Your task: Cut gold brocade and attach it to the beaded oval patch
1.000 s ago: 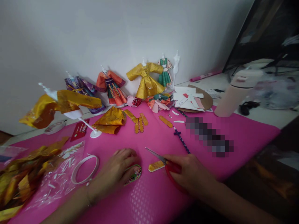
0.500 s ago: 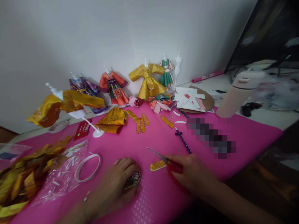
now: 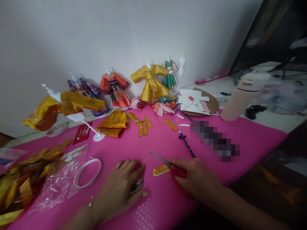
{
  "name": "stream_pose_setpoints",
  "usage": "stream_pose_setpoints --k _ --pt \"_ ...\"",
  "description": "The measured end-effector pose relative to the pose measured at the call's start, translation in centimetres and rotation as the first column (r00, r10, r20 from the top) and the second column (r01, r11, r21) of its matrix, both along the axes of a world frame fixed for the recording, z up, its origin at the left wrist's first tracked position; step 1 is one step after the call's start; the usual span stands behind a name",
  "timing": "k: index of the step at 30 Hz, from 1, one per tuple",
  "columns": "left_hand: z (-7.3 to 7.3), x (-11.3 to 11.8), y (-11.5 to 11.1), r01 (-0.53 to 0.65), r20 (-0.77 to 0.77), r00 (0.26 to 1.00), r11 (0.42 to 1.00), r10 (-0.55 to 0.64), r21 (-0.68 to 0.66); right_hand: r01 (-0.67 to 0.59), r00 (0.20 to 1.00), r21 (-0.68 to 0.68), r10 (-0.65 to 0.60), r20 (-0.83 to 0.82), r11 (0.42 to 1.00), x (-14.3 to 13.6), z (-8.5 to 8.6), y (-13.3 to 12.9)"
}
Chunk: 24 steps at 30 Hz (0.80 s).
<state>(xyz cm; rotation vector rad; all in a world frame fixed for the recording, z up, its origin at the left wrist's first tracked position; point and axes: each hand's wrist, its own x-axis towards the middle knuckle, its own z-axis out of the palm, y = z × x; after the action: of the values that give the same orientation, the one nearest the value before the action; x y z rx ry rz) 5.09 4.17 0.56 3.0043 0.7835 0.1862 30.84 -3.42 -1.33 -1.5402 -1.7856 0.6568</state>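
1. R hand (image 3: 195,179) grips scissors (image 3: 179,172), lower ctr, beside gold strip (image 3: 160,170) – blade slip may nick strip.
2. L hand (image 3: 121,185) spread over oval pc (image 3: 138,184), lower ctr – careless nudge may tip pc.

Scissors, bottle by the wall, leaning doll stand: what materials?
Scissors: blades look like steel, grey with a dull sheen; grip probably smooth red plastic.
Bottle: pale pink, matte; coated metal or plastic, can't tell.
Leaning doll stand: likely hard white plastic, judging by the uniform colour and moulded-looking form.
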Motion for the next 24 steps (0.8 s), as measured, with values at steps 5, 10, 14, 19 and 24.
stream_pose_setpoints --k 5,10,14,19,24 --pt "-0.1 -0.6 0.0 -0.01 0.072 0.997 0.999 0.007 0.044 0.002 1.0 -0.011 -0.002 -0.001 1.0 0.0 0.0 0.0" --pt "-0.4 -2.1 -0.5 -0.05 0.166 0.985 0.999 0.045 0.021 0.005 1.0 -0.019 -0.004 0.006 1.0 -0.1 0.1 0.1" --pt "-0.8 -3.3 -0.9 -0.042 0.204 0.978 0.999 0.04 0.006 0.0 1.0 -0.019 0.001 0.009 1.0 0.0 0.0 0.1" --pt "-1.6 -4.2 -0.9 -0.054 0.238 0.97 0.998 0.046 0.026 -0.007 1.0 -0.023 0.007 0.01 1.0 0.0 -0.1 0.0" --pt "-1.8 -4.5 -1.0 -0.073 0.225 0.972 0.997 0.07 0.002 -0.009 1.0 -0.021 0.009 0.007 1.0 0.0 -0.1 0.0"
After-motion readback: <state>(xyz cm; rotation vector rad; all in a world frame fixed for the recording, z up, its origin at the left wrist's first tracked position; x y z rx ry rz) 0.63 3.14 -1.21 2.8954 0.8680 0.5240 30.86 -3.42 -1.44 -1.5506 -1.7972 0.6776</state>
